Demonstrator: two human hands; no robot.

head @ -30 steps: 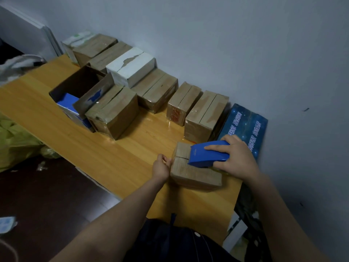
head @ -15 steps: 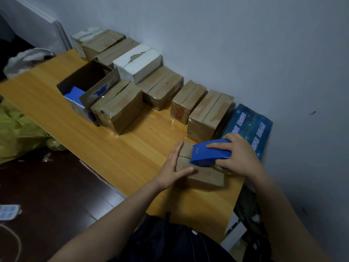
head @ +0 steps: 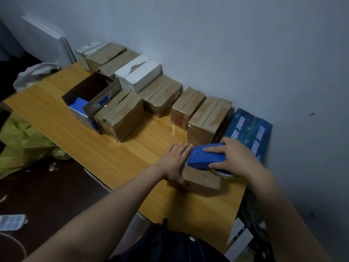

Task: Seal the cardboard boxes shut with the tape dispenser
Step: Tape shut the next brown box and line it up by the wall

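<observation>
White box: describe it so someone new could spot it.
Look along the wooden table to the row of boxes against the grey wall. Partway along, past the open carton, sits the white box. Its neighbours are brown cardboard; it alone is white, with a ragged tear on top.

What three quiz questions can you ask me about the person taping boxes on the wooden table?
1. Which hand holds the blue tape dispenser? A: left. B: right. C: neither.
2. True or false: the white box lies on the floor.
3. Fill the gap: the left hand lies on the small cardboard box with its fingers ___.

Key
1. B: the right hand grips it, on top of that box.
2. False: it is up on the table, among the brown boxes by the wall.
3. Straight.
</observation>
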